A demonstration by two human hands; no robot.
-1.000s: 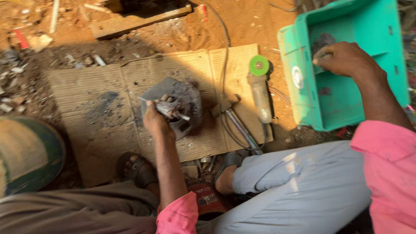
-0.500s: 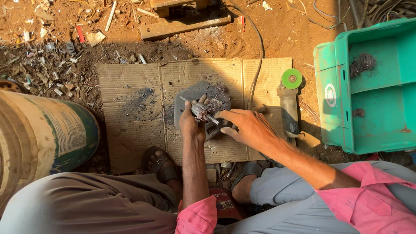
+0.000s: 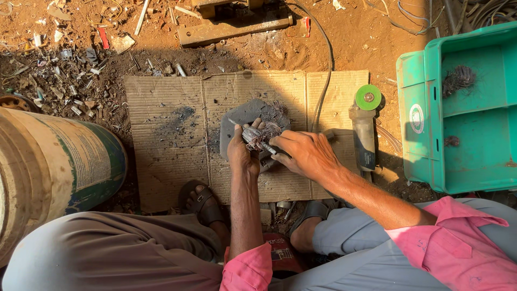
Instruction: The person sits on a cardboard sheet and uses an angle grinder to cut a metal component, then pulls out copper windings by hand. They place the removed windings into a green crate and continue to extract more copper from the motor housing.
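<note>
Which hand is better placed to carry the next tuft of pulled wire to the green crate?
Probably the right hand. It lies on the side of the green crate, which already holds a wire tuft, and it touches the wire bundle. The left hand grips the metal part against the stone block.

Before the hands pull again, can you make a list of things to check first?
1. Left hand grips the motor part: ok.
2. Right hand is on the wire tangle: ok.
3. Part rests over the grey block on the cardboard: ok.
4. Grinder lies apart from both hands: ok.
5. Grinder switched off: cannot tell.
6. Green crate open, with wire scraps inside: ok.
</note>
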